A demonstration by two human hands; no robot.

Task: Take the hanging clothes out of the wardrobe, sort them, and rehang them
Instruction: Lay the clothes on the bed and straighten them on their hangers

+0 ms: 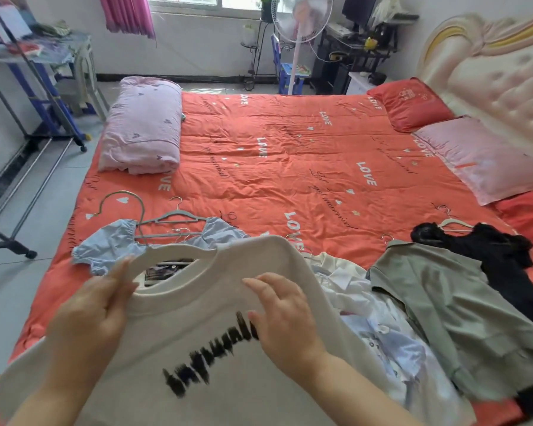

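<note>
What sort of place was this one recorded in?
Most likely a home bedroom: a wide bed with an orange quilt and a padded headboard, pillows at its head, and a rolling garment rack beside it.

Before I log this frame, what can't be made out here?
Head view:
- The black lettering on the white sweatshirt: motion-blurred and partly under the right hand, so unreadable.
- The right hand's grip: pinching the fabric or only resting on it, unclear.
- The plaid garment: seen only through the neck opening.
- The grey jacket: cut off at the right edge.
</note>
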